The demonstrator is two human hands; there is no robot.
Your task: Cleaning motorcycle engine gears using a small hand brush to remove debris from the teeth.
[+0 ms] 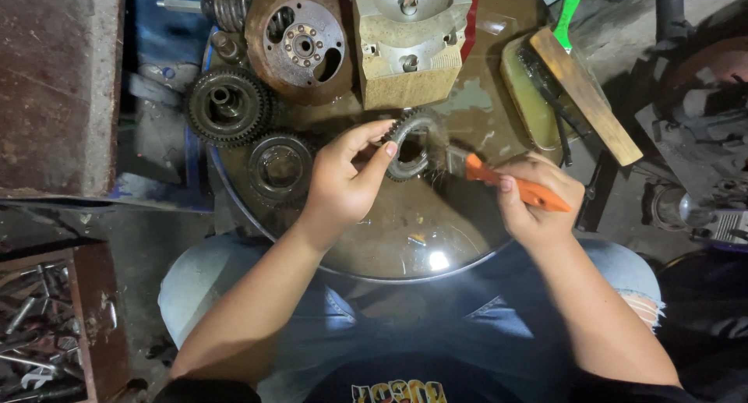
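You hold a gear (411, 144) over the pan (405, 239) and brush it.
Your left hand (343, 181) pinches the gear's rim between thumb and fingers, wrist bent inward; your right hand (538, 200) is closed around the orange brush (499, 181), its bristles touching the gear's right side.

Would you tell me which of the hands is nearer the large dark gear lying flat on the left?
Left. The left hand sits just right of the gear; the right hand is farther right.

A dirty concrete floor (148, 239) is showing around; a rusty box (58, 83) is standing left, and light is reflecting off the wet basin (436, 259).
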